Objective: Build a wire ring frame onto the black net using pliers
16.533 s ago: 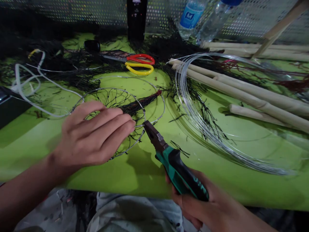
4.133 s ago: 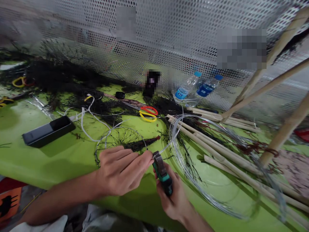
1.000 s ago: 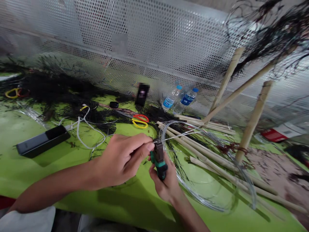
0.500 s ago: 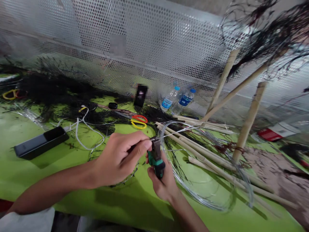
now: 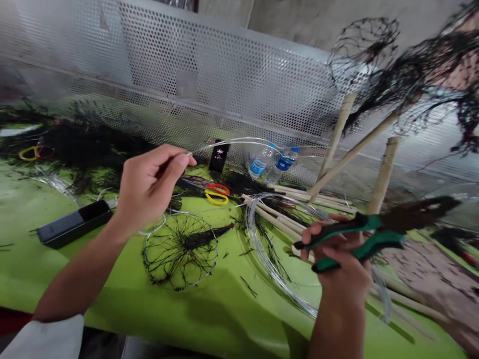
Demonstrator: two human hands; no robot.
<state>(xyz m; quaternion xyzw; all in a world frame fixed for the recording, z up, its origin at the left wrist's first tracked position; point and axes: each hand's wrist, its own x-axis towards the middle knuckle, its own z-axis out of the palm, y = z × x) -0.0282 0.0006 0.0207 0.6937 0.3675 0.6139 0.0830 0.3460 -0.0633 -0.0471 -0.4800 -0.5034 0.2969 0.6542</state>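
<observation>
My left hand (image 5: 149,187) is raised over the table, thumb and forefinger pinched on a thin silvery wire (image 5: 241,141). The wire bows out to the right, past the bottles. At the right, my right hand (image 5: 342,259) grips green-and-black pliers (image 5: 377,232), whose jaws point right and away from the wire. Under and between the hands lies a round wire hoop with black netting (image 5: 181,252) on the table. A coil of wire (image 5: 258,239) rests beside my right hand, partly hidden by it.
On the green table (image 5: 224,309) are scissors (image 5: 217,194), a black power bank (image 5: 75,224), a phone (image 5: 219,155), two water bottles (image 5: 258,164) and several wooden sticks (image 5: 280,219). Black netting (image 5: 93,144) is heaped at the left. Upright poles (image 5: 385,174) stand at the right, before a perforated metal sheet (image 5: 232,80).
My hands have moved apart: the left up and left with the wire, the right to the right with the pliers, which have come off the wire. The netted hoop now shows fully.
</observation>
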